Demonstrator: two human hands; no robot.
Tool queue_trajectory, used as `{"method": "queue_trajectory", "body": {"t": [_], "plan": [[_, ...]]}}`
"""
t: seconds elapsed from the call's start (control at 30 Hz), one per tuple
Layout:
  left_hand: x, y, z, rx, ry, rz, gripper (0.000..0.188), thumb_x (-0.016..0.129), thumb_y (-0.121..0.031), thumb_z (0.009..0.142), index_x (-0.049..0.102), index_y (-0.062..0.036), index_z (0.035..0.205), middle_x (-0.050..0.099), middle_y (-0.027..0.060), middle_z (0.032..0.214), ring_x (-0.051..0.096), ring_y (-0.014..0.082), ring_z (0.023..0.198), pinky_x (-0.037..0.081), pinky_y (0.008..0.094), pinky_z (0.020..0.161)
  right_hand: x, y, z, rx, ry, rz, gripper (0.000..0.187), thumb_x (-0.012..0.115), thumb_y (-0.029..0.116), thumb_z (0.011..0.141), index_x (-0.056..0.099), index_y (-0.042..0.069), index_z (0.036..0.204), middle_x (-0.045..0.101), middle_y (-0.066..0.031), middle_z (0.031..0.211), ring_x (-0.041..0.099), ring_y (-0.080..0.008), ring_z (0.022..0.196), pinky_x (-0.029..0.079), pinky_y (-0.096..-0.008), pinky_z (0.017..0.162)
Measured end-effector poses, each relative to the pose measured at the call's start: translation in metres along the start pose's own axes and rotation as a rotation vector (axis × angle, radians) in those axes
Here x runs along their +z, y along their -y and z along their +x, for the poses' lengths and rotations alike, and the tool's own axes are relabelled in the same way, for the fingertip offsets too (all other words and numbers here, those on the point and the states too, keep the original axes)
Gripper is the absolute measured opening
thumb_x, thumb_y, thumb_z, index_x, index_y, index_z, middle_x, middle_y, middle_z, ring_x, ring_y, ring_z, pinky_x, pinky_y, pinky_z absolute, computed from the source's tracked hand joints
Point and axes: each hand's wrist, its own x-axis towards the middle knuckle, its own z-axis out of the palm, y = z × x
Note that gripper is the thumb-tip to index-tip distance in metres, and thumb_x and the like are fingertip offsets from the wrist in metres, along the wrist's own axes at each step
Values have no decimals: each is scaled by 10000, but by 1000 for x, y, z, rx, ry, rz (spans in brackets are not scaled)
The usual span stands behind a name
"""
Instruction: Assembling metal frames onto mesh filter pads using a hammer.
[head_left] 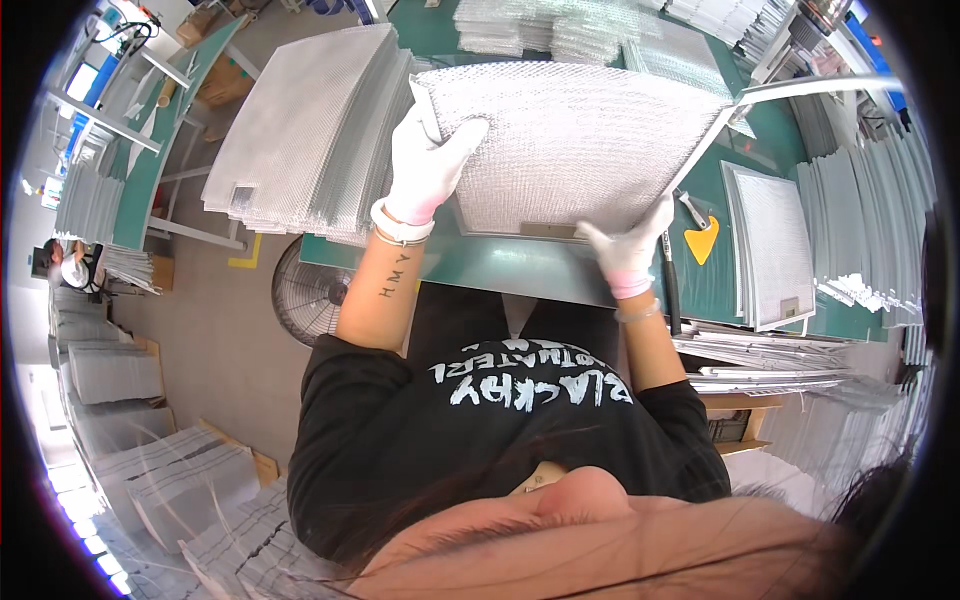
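Note:
A silver mesh panel (570, 140) is tilted up over the green table in front of me. My left hand (432, 165), in a white glove, grips its left edge, thumb on the near face. At the lower right corner my right hand (632, 250), also gloved, is closed on the panel's edge, its thumb stretched out to the left. A pale metal frame strip (695, 150) runs along the panel's right side, and another length (815, 88) sticks out from the upper right corner. Part of my right fingers is hidden behind the edge.
Mesh panels are stacked at the left (300, 120), and framed ones (770, 240) at the right. A yellow scraper (703, 240) and a black-handled tool (671, 290) lie right of my right hand on the green table (510, 255). A floor fan (310, 290) stands below left.

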Motion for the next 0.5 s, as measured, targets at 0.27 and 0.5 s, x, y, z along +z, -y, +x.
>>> {"method": "queue_trajectory", "body": {"t": [0.27,0.5], "plan": [[-7,-1,-20,2,34,-42,310,663,38,836,601,44,1140,681,78,1041,640,127,919,512,270,824,-83,47,135,292,27,734,42,564,43,938,601,22,939,588,19,832,463,-36,723,377,-197,657],[-10,4,-26,74,122,20,328,656,31,841,590,45,1162,672,80,1076,633,134,945,495,269,850,-75,47,112,235,-278,601,44,641,-7,873,617,19,899,468,62,738,410,-27,675,344,-161,616]]}}
